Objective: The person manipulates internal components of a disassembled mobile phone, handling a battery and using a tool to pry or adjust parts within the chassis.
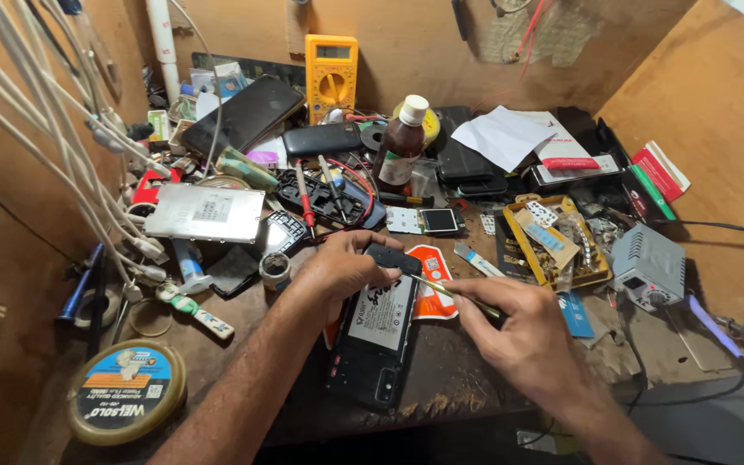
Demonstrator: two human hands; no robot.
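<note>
An opened black phone (370, 344) lies back-up on the worn wooden bench, its battery with a white label showing. My left hand (337, 267) rests on the phone's top end, fingers pressed on a small black part (393, 257) there. My right hand (523, 331) grips thin metal tweezers (441, 290) whose tip points left to the phone's upper edge, next to my left fingers. An orange and white sticker (432, 294) lies under the tweezers.
Clutter rings the phone: a yellow multimeter (331, 76), a brown bottle (400, 146), a metal phone plate (206, 213), a yellow parts tray (553, 241), a grey soldering station (647, 267), a round solder tin (127, 389), white cables (62, 146) at left.
</note>
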